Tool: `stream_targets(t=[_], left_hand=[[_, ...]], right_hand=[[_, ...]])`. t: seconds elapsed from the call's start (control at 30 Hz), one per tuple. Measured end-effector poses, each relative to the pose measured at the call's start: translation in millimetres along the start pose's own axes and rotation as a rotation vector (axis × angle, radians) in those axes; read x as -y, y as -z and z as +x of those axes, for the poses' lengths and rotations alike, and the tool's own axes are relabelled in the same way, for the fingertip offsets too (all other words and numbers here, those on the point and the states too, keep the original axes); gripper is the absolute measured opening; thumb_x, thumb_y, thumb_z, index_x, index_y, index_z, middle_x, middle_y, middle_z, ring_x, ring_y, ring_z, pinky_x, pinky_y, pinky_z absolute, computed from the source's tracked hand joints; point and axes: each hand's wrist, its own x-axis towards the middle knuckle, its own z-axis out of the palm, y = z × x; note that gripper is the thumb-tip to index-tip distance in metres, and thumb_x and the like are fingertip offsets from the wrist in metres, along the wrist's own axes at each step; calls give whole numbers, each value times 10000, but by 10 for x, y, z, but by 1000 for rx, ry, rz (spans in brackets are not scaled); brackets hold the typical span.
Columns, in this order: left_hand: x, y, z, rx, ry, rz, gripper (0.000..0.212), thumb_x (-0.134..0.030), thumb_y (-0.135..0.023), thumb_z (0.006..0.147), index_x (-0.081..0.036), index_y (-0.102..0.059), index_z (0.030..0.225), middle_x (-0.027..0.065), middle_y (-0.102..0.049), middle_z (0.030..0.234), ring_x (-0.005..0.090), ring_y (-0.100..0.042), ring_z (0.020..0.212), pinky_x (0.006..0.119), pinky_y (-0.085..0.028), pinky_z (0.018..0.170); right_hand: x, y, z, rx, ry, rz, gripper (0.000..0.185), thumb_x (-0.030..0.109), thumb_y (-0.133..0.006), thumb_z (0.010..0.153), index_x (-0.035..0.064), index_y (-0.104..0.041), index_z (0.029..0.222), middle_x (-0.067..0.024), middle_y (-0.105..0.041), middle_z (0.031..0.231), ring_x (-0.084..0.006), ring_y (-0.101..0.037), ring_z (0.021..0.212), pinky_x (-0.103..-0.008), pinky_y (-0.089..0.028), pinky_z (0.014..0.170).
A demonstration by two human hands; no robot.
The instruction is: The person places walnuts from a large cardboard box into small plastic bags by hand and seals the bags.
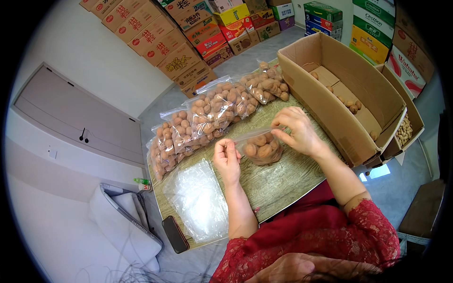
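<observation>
A clear plastic zip bag (pixel 263 150) with several walnuts in it rests on the wood-grain table (pixel 276 189). My left hand (pixel 227 159) pinches the left end of its top edge between thumb and fingers. At the right end of that edge, my right hand (pixel 295 131) grips the plastic between thumb and fingertips. Behind both hands, filled bags of walnuts (pixel 212 109) lie in a row along the table's far side. A stack of empty clear bags (pixel 201 200) is spread left of my left forearm.
An open cardboard box (pixel 311 102) with a few walnuts stands at the right. Beyond it, another box (pixel 419 123) holds small nuts that look like peanuts. A dark phone (pixel 175 234) lies at the near left corner. Stacked cartons (pixel 198 42) line the wall.
</observation>
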Motion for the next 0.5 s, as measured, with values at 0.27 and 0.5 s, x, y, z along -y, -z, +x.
stream_targets(t=[0.27, 0.5], left_hand=[[1, -18, -5, -37, 8, -62, 107, -139, -567, 967, -36, -554, 940, -20, -526, 648, 14, -443, 512, 157, -330, 435], [7, 13, -12, -10, 17, -71, 99, -133, -566, 967, -39, -548, 946, 33, -593, 830, 25, -450, 522, 166, -354, 427]], right_hand=[[2, -75, 44, 25, 56, -84, 127, 121, -706, 757, 66, -606, 813, -70, -580, 857, -276, -557, 933, -464, -332, 1041], [87, -164, 155, 72, 181, -179, 133, 130, -711, 729, 86, -604, 794, -38, -581, 858, -226, -548, 1020, -543, -218, 1119]])
